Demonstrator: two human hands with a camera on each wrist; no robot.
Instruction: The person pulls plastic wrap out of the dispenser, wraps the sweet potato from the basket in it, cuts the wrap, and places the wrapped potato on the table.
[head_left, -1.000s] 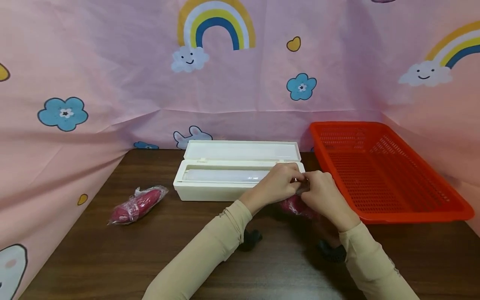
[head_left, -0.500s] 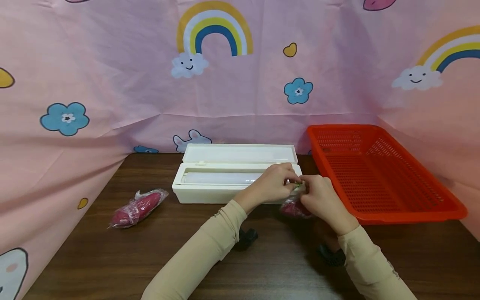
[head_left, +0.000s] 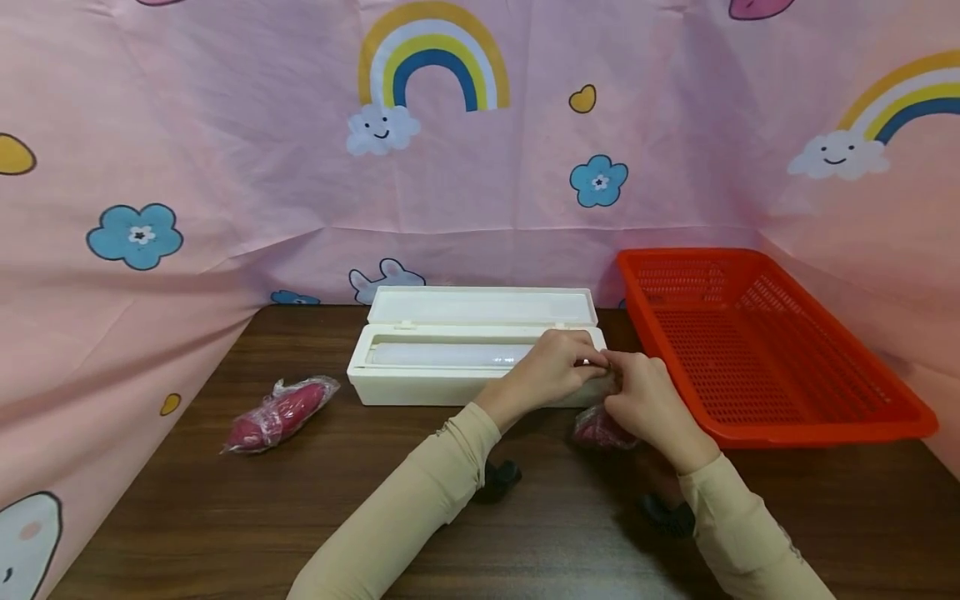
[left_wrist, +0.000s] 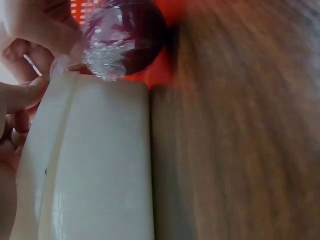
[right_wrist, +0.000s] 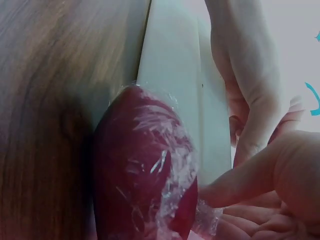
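Observation:
In the head view, my left hand (head_left: 543, 373) and right hand (head_left: 647, 400) meet at the right end of a white cling film dispenser box (head_left: 420, 388). Its lid is raised, and a roll of cling film (head_left: 442, 355) lies inside. Below my fingertips is a smooth red-purple, elongated vegetable (right_wrist: 142, 165) wrapped in clear film, beside the box front. My right thumb and fingers pinch loose cling film (right_wrist: 207, 217) at its side. My left thumb and index finger pinch at the same spot; the film between them is mostly hidden.
A second film-wrapped red vegetable (head_left: 281, 414) lies left of the box on the dark wooden table (head_left: 187, 517). An orange-red perforated basket (head_left: 795, 435) stands close on the right. Black pieces (head_left: 501, 479) sit under both wrists. A patterned pink cloth hangs behind.
The wrapped vegetable under my hands has shifted slightly right and toward me. Both hands stay pinched together at the box's right end, with small finger movements. The view has tilted a little.

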